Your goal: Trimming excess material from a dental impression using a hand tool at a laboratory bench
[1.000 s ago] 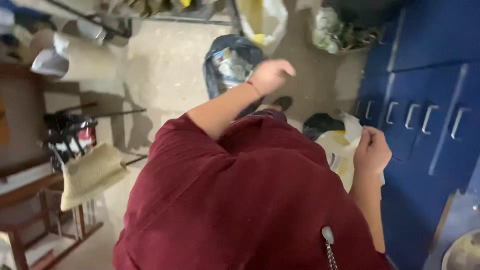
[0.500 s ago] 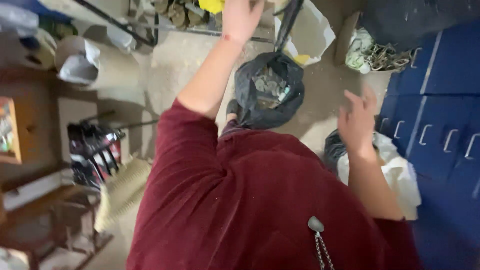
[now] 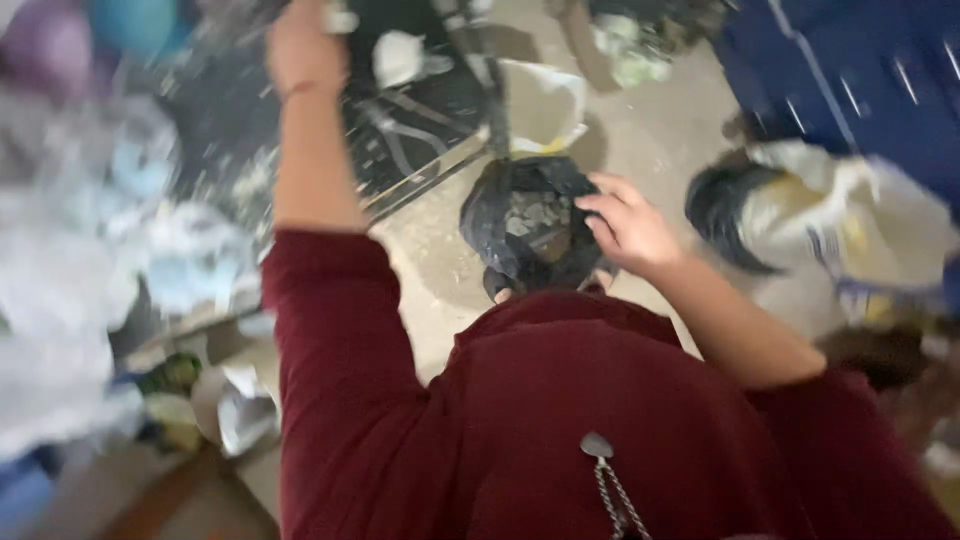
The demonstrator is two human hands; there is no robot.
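A maroon ribbed-knit top point(image 3: 560, 420) fills the lower frame from 4 to 8 o'clock, soft and heavy, with a metal chain pendant point(image 3: 600, 450) hanging at 6. At 1 o'clock stands a blue cabinet point(image 3: 850, 80), streaked by motion blur. At 3 o'clock slumps a crumpled white sack point(image 3: 860, 230). Just above centre, a black plastic bag point(image 3: 525, 235) gapes on the speckled concrete floor point(image 3: 650, 140), holding greyish scraps. The right hand point(image 3: 625, 225) rests at the bag's rim, fingers curled loosely; whether it grips the plastic I cannot tell. The left hand point(image 3: 300, 45) reaches to 11 o'clock, closed around something pale, too blurred to identify. Compared with 0.5 s earlier, the right hand has dropped onto the bag and the view has swung left.
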